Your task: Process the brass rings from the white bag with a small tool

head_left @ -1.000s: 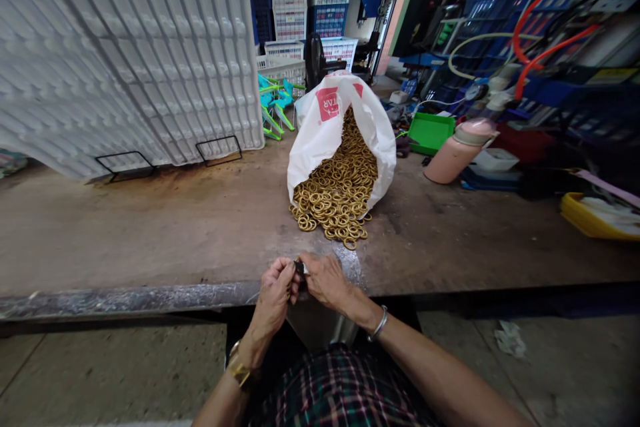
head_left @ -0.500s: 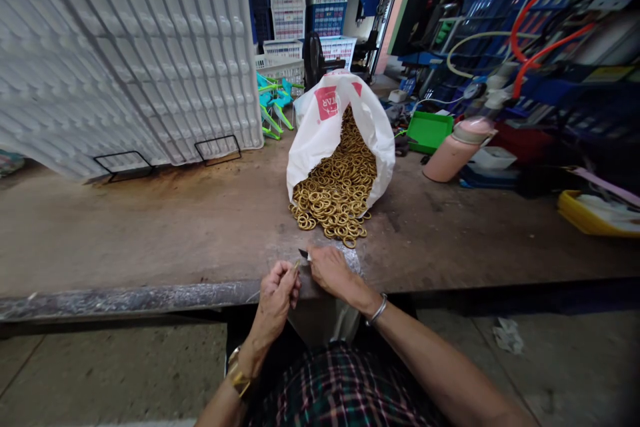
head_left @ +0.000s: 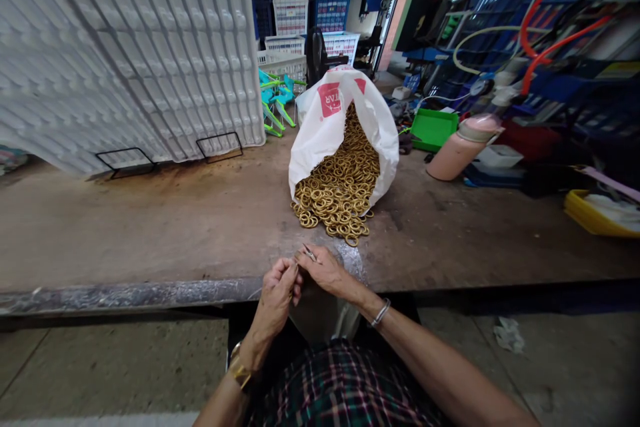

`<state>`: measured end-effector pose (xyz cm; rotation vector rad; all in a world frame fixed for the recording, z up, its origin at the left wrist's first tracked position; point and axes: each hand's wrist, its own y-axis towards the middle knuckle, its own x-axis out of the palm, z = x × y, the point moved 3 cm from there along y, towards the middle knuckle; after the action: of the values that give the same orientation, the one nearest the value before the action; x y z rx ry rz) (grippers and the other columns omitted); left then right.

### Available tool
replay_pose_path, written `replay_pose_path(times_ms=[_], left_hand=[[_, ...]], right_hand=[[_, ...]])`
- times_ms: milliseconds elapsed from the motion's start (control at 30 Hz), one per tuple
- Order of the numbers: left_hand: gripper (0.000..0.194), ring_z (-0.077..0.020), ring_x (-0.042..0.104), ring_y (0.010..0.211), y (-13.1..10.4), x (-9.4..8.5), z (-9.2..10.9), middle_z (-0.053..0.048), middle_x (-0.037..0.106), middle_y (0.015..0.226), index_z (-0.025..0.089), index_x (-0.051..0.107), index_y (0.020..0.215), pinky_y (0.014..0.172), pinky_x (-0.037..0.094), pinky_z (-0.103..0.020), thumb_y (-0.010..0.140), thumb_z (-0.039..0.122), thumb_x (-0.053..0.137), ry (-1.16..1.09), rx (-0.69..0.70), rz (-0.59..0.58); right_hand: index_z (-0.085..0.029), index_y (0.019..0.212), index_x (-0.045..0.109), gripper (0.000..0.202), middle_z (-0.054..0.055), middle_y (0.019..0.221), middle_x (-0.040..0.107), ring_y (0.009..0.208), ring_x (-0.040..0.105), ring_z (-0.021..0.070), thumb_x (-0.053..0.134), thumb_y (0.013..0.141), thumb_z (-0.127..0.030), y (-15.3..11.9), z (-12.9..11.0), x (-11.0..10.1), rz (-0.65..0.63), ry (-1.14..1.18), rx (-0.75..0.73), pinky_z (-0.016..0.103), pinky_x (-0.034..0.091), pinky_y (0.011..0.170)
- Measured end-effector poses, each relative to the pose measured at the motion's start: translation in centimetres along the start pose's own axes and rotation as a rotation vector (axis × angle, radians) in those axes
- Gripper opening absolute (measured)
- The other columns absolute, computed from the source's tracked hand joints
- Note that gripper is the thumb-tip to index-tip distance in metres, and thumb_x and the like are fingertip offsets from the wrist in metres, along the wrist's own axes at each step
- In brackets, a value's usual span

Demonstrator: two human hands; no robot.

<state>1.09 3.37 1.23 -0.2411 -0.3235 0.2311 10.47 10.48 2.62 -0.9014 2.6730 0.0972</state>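
Observation:
Just past the table's front edge, my left hand [head_left: 281, 285] is closed, thumb against the fingers; what it pinches is too small to make out. My right hand [head_left: 324, 269] touches its fingertips and is closed on a small dark blade [head_left: 310, 252], which points up and to the left. Beyond them lies a white bag [head_left: 320, 133] on its side, its mouth facing me. Brass-coloured rings [head_left: 335, 200] fill the bag and spill out of it onto the wooden table [head_left: 200, 227].
White ribbed trays [head_left: 175, 47] stand upright at the left on black wire stands. On the right are a pink bottle [head_left: 453, 153], a green tray [head_left: 434, 129] and a yellow tray [head_left: 590, 217]. Turquoise and green clips [head_left: 277, 103] lie behind the bag's left side. Crates are stacked farther back.
My right hand has moved left until its fingertips meet those of my left hand. The blade has turned and now lies across the right fingers. The view has shifted slightly.

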Motion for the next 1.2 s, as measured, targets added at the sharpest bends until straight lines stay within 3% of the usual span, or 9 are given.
replay_pose_path(times_ms=[467,867,967,1200], left_hand=[[0.026,-0.0042,0.039,0.043,0.0,-0.2,0.0,0.006,0.048,0.059,0.017,0.048,0.074,0.039,0.031,-0.016,0.076,0.041,0.058,-0.075,-0.01,-0.056],[0.026,-0.0044,0.038,0.044,-0.2,-0.2,0.0,0.005,0.048,0.059,0.017,0.05,0.076,0.04,0.031,-0.016,0.076,0.041,0.059,-0.122,-0.031,-0.098],[0.024,-0.0044,0.039,0.045,-0.1,-0.3,0.0,0.005,0.047,0.06,0.016,0.05,0.076,0.04,0.031,-0.016,0.077,0.038,0.059,-0.187,-0.042,-0.124],[0.023,-0.0043,0.041,0.047,0.0,-1.0,0.1,0.004,0.049,0.064,0.017,0.047,0.075,0.041,0.03,-0.016,0.076,0.034,0.062,-0.356,-0.09,-0.141]], right_hand=[[-0.018,0.061,0.041,0.028,-0.006,0.052,0.04,0.049,0.035,0.0068,0.041,0.083,-0.036,-0.1,0.2,0.0,-0.031,0.114,0.048,0.019,0.028,0.047],[-0.018,0.066,0.046,0.028,-0.01,0.043,0.034,0.033,0.026,0.0044,0.039,0.082,-0.04,0.0,1.5,0.9,-0.068,0.311,0.208,0.018,0.02,0.035],[-0.018,0.062,0.045,0.029,-0.009,0.042,0.034,0.034,0.027,0.0051,0.038,0.083,-0.038,0.2,1.4,0.7,-0.063,0.268,0.203,0.019,0.02,0.036],[-0.017,0.053,0.043,0.028,-0.006,0.047,0.041,0.046,0.036,0.0068,0.039,0.08,-0.024,1.1,0.5,0.0,-0.008,-0.052,0.037,0.02,0.026,0.047]])
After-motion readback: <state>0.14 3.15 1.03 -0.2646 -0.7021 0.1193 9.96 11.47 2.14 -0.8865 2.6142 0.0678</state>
